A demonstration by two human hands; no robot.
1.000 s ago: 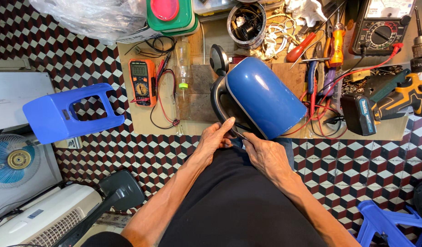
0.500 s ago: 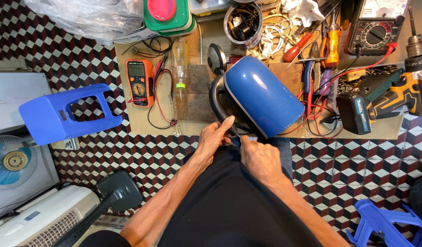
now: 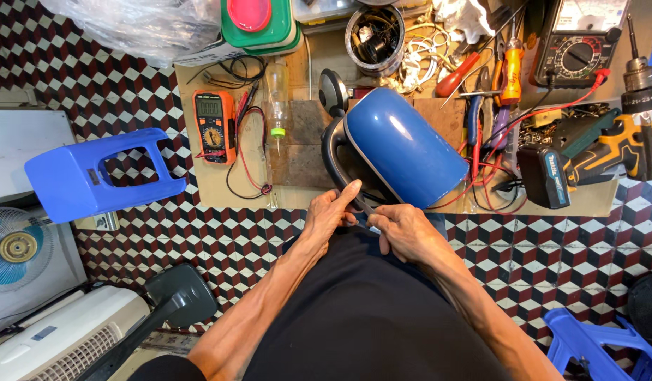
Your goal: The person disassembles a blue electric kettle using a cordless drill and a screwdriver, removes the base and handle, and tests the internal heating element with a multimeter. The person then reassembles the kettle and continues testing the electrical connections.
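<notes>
Head view: the left hand (image 3: 329, 212) steadies the blue electric kettle (image 3: 403, 144) at its base; the right hand (image 3: 403, 229) pinches a small tool (image 3: 368, 212). The kettle looks light, rigid and glossy-slick, so the black handle (image 3: 334, 159) is the best hold.

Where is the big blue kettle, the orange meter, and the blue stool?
blue kettle (image 3: 403, 144), head view, on its rounded blue side.
orange meter (image 3: 213, 127), head view, on its dial face.
blue stool (image 3: 72, 180), head view, on its flat blue seat top.

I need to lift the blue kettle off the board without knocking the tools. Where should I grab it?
Grip the black loop handle on the blue kettle, coming from its left: the kettle lies tilted, handle open that way, while tools crowd its right.
</notes>
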